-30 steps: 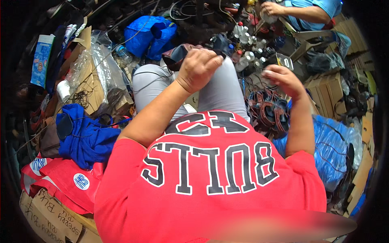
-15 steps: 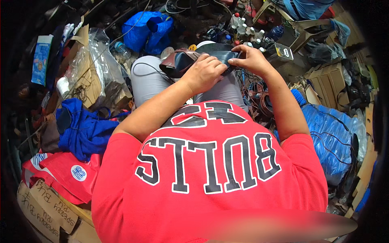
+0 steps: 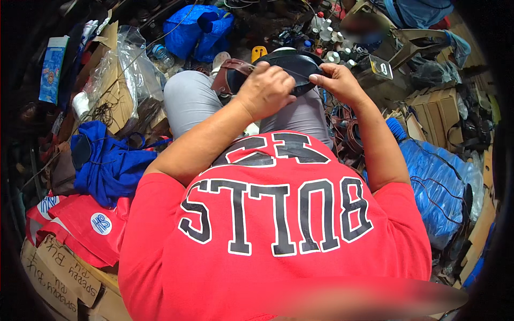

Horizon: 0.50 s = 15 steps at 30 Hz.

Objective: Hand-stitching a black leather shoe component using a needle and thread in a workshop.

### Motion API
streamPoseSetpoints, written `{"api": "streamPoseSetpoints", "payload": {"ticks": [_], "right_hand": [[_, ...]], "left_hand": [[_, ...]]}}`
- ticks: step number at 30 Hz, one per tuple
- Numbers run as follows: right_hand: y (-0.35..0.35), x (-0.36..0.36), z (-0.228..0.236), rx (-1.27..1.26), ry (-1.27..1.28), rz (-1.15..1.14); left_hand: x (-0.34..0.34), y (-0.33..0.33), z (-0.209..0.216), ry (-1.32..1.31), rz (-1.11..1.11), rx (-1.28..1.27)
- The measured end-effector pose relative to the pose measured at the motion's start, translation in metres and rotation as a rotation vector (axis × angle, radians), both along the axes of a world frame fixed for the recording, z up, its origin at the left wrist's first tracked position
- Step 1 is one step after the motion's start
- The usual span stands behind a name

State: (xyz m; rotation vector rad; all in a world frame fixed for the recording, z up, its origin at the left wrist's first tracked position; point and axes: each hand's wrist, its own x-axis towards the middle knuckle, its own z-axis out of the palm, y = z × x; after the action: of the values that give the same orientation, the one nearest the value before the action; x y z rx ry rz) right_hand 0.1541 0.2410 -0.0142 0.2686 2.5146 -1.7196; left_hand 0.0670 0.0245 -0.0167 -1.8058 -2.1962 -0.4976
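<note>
While the right hand (image 3: 338,83) pinched the dark sandal (image 3: 303,65) by its right edge, the left hand (image 3: 267,90) curled half-closed over it, hold unclear; the sandal lay across grey trousers (image 3: 184,99), a narrow gap parting the hands, bottles (image 3: 326,35) beyond.

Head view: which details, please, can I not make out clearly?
Head view: the middle of the brown-and-black footwear, hidden by the left hand.
Head view: the left hand's grip, hidden by its curled fingers.
Head view: light-blue cloth, cut off by the upper edge.
Head view: the bottles' contents, too small.
</note>
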Motion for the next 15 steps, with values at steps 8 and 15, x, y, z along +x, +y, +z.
{"api": "streamPoseSetpoints", "payload": {"ticks": [8,15], "right_hand": [[-0.018,-0.022,-0.010,0.162,-0.157,-0.012],[-0.016,-0.028,-0.009,0.194,-0.168,-0.105]], "left_hand": [[-0.016,-0.006,-0.030,-0.481,0.259,-0.022],[-0.065,-0.051,0.038,-1.778,0.194,0.882]]}}
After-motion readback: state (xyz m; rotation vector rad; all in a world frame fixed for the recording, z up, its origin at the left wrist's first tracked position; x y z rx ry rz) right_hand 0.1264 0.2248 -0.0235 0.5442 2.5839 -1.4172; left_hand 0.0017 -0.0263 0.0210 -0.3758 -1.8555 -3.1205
